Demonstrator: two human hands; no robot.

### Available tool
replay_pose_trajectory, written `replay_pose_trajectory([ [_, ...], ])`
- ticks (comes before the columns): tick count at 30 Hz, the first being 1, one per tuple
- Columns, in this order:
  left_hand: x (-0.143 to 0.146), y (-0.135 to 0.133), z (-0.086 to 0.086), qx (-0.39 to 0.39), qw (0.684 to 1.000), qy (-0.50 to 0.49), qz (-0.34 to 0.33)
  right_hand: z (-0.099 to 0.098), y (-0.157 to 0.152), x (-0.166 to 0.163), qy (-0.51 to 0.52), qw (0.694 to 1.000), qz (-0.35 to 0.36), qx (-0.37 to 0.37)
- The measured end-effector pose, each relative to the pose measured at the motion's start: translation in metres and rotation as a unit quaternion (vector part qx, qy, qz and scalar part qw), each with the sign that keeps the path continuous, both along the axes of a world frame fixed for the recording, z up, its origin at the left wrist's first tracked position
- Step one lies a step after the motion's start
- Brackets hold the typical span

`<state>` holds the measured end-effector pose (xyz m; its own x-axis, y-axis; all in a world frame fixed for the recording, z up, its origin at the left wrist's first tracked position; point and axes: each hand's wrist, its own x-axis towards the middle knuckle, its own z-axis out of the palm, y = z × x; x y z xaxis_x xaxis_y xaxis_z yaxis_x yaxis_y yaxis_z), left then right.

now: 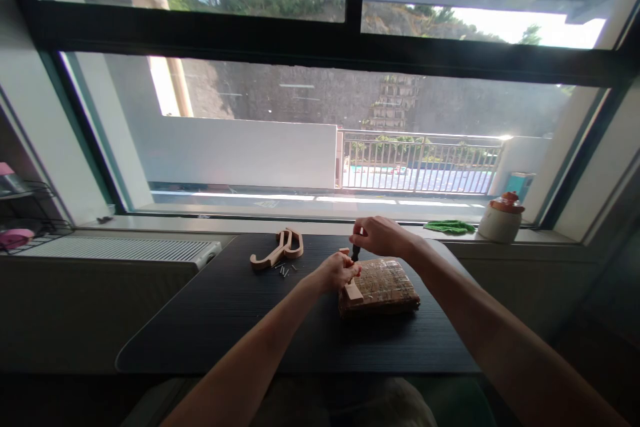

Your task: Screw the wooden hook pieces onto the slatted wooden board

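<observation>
My right hand [375, 235] is closed around the dark handle of a screwdriver [355, 253], held upright with its tip pointing down. Below it, my left hand [339, 271] is closed, its fingers pressed together on a light wooden piece [354, 291] close to the screwdriver's tip. What lies right under the tip is hidden by the left fingers. The wooden piece rests on the left end of a brown bundle wrapped in clear plastic [387, 283]. Left of my hands lie several small screws [284, 271] beside hook-shaped wooden parts [280, 250].
The dark table [210, 327] has a rounded front left corner. Behind it is a windowsill with a green cloth [450, 227] and a pale jar with a brown lid [501, 219]. A white radiator [145, 248] and a wire rack [37, 213] stand at the left.
</observation>
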<state>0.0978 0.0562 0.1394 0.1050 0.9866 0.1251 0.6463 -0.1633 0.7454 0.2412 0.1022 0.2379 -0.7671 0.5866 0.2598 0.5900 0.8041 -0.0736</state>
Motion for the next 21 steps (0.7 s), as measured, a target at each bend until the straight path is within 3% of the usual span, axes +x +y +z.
replay_pose_trajectory([
  [4, 0.001, 0.000, 0.001, -0.005, 1.000, -0.003, 0.001, -0.004, 0.003, 0.003, 0.006, 0.997, 0.073, -0.028],
  [10, -0.003, 0.001, 0.001, -0.003, 1.000, 0.006, -0.008, -0.008, -0.001, -0.002, -0.020, 0.998, -0.041, 0.050],
  [12, -0.003, 0.000, 0.001, -0.010, 1.000, 0.006, -0.011, -0.004, 0.000, -0.002, -0.030, 0.998, -0.037, 0.049],
  [17, -0.004, -0.001, -0.001, -0.018, 1.000, -0.002, -0.020, 0.001, 0.003, -0.004, -0.034, 0.998, 0.048, 0.006],
  [21, -0.006, -0.001, -0.003, -0.013, 1.000, 0.000, -0.022, -0.003, -0.003, -0.009, -0.046, 0.998, -0.025, 0.037],
])
